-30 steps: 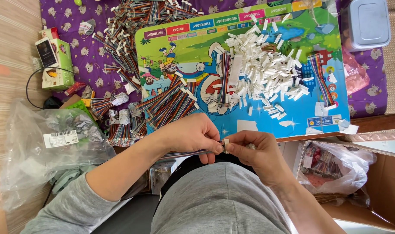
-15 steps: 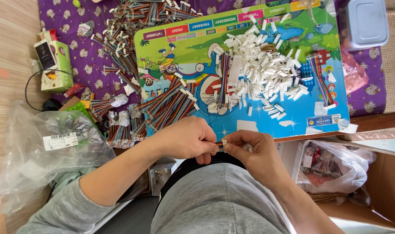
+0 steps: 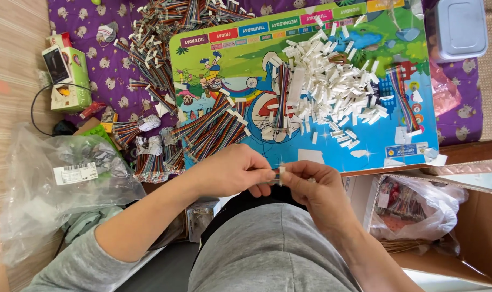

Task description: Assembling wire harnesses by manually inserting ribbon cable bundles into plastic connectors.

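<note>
I see my left hand (image 3: 232,172) and my right hand (image 3: 316,181) meeting just above my lap, in front of the near edge of the cartoon play board (image 3: 246,59). Between them sits a small white connector (image 3: 281,174) with a short stub of multicoloured ribbon wire at it. The left fingertips are pinched together on the wire side of the piece, and the right thumb and forefinger are clamped on the white connector itself; the two hands touch at that point. The piece is too small for me to tell how far the wire sits in the housing.

On the board, a loose heap of white connector housings (image 3: 332,92) spreads across the middle and right part. Left of it lie bundles of rainbow ribbon cables (image 3: 213,127), fanned across the board's lower left corner, and a bigger tangle of the same cables (image 3: 159,38) covers the purple patterned cloth (image 3: 111,59) beyond the board's upper left edge. A single cable strip (image 3: 400,89) lies near the board's right side.

Far left, a phone rests on a green box (image 3: 67,75). Below it lies a clear plastic bag (image 3: 57,178). At upper right stands a pale lidded plastic container (image 3: 462,27), and at lower right an open cardboard box (image 3: 473,227) holds another filled bag (image 3: 413,208).
</note>
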